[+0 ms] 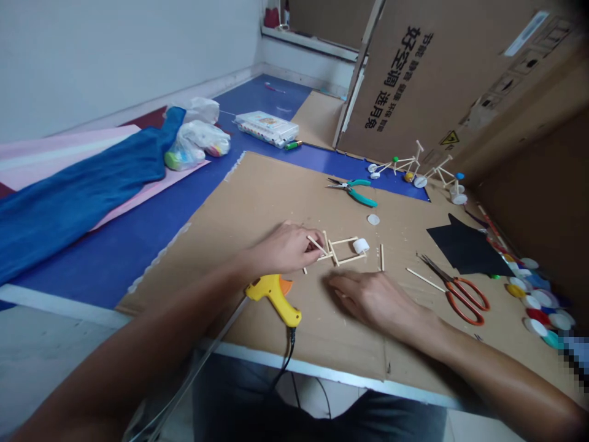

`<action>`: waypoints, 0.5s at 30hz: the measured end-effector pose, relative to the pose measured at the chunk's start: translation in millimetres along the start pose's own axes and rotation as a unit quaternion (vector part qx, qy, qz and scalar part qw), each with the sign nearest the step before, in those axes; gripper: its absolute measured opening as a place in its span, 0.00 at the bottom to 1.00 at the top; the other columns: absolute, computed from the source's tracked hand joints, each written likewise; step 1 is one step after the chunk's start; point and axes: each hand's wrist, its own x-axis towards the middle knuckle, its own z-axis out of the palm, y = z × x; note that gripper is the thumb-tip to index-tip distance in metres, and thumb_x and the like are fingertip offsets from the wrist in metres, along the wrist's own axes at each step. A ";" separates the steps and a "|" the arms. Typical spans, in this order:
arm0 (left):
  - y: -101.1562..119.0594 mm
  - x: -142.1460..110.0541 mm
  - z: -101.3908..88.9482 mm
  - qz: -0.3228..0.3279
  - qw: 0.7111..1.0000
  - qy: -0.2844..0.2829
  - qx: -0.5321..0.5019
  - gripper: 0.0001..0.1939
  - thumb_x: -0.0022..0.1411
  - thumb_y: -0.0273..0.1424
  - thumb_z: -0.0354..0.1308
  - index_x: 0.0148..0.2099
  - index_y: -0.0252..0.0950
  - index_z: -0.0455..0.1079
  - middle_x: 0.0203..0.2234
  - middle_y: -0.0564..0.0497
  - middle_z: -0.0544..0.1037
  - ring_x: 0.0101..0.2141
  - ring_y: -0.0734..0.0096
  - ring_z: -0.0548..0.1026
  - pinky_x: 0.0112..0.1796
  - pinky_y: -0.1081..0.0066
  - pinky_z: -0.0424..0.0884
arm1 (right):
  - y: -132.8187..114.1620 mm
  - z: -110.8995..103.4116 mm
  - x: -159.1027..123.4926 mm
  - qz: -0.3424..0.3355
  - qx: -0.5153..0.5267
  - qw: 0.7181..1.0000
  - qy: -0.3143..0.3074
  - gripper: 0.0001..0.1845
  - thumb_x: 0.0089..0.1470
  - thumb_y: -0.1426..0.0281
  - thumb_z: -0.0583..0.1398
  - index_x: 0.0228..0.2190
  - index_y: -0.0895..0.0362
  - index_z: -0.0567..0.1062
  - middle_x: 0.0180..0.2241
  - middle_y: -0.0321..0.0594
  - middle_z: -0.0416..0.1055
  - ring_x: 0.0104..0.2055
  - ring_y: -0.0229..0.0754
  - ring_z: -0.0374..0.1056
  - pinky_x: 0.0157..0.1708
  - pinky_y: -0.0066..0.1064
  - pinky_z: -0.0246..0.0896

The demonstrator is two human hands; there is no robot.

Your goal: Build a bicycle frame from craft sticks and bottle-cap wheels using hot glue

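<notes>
My left hand (288,247) is closed on the near end of a small stick frame (338,253) made of thin wooden sticks. A white bottle cap (361,246) stands at the frame's far right end. Just below and to the right, my right hand (368,296) hovers low over the cardboard with its fingers curled together; whatever they hold, if anything, is hidden. Beside its knuckles lies a loose wooden stick (381,258). Under my left wrist rests a yellow glue gun (276,298), its nozzle end covered by the arm.
Teal-handled pliers (361,191) and a flat white disc (373,219) lie beyond the frame. Orange-handled scissors (464,299), black paper (467,245) and several bottle caps (536,301) are at right. Two stick models (439,172) stand by the large carton (442,80). Plastic bags (196,141) lie far left.
</notes>
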 end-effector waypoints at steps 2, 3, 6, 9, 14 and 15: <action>0.1 0.2 0.0 -0.003 1.000 0.000 0.000 0.11 0.67 0.33 0.56 0.45 0.43 0.80 0.42 0.55 0.85 0.44 0.66 0.80 0.48 0.69 0.69 | -2.2 1.3 3.3 0.022 -0.040 0.999 -0.014 0.14 0.65 0.71 0.52 0.46 0.58 0.76 0.32 0.44 0.77 0.26 0.38 0.66 0.25 0.31 0.46; -0.1 0.3 0.2 -0.001 1.000 0.000 0.001 0.11 0.67 0.33 0.56 0.45 0.43 0.80 0.41 0.55 0.85 0.43 0.66 0.81 0.48 0.69 0.69 | -3.3 1.7 4.4 0.030 -0.061 0.997 -0.022 0.14 0.65 0.71 0.52 0.46 0.59 0.76 0.31 0.44 0.77 0.25 0.38 0.66 0.24 0.32 0.44; -1.3 0.4 1.1 0.003 1.000 0.001 0.001 0.12 0.67 0.33 0.56 0.45 0.44 0.80 0.41 0.55 0.85 0.42 0.66 0.81 0.46 0.69 0.70 | -5.3 -1.7 3.4 0.028 -0.061 0.997 -0.032 0.11 0.64 0.72 0.54 0.39 0.58 0.77 0.31 0.43 0.78 0.26 0.38 0.67 0.25 0.32 0.43; -2.6 0.1 2.3 0.006 1.000 0.006 0.002 0.11 0.67 0.33 0.56 0.46 0.44 0.80 0.41 0.55 0.85 0.41 0.66 0.81 0.46 0.68 0.69 | -0.4 -12.9 3.2 0.037 -0.020 0.999 -0.008 0.10 0.63 0.73 0.56 0.35 0.56 0.77 0.32 0.41 0.79 0.29 0.39 0.70 0.28 0.30 0.49; -5.6 0.0 5.0 0.016 1.000 0.010 0.014 0.12 0.67 0.33 0.55 0.46 0.45 0.79 0.40 0.54 0.85 0.42 0.65 0.81 0.47 0.67 0.69 | 21.9 -24.1 26.5 0.129 -0.014 0.987 0.096 0.13 0.63 0.68 0.59 0.49 0.54 0.77 0.44 0.45 0.81 0.38 0.44 0.76 0.35 0.31 0.59; -6.1 0.1 5.4 0.017 1.000 0.010 0.015 0.12 0.67 0.33 0.55 0.46 0.45 0.80 0.40 0.53 0.85 0.41 0.65 0.81 0.46 0.67 0.69 | 25.7 -23.2 32.4 0.130 -0.018 0.987 0.090 0.14 0.63 0.68 0.59 0.50 0.54 0.77 0.44 0.46 0.81 0.39 0.45 0.76 0.35 0.31 0.60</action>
